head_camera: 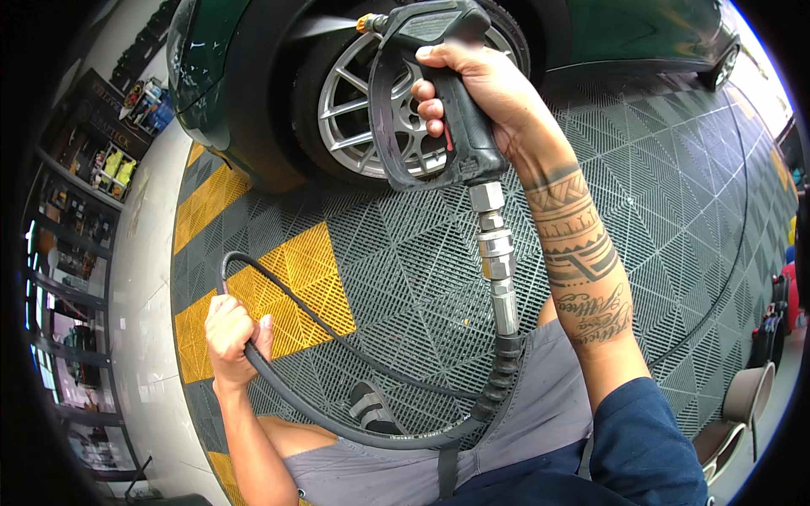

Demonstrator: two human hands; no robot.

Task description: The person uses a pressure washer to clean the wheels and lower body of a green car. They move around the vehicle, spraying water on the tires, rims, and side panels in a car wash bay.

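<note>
My right hand (490, 85) is wrapped around the black grip of a pressure washer gun (474, 148), its fingers inside the guard. A pale spray (319, 26) leaves the yellow-tipped nozzle (367, 24) toward the wheel arch. Behind the gun is a silver multi-spoke car wheel (345, 120) with a black tyre (310, 136). Steel couplings (497, 246) join the gun's handle to a black high-pressure hose (335, 425). At the lower left, my left hand (234, 338) grips a loop of this hose, closed around it. The trigger is largely covered by my fingers.
A dark green car (620, 31) stands over grey grated floor tiles (405, 265) with yellow sections (297, 284). More hose (740, 209) trails across the right side. Beige buckets (750, 392) stand at lower right. Shelves with bottles (149, 104) line the left wall.
</note>
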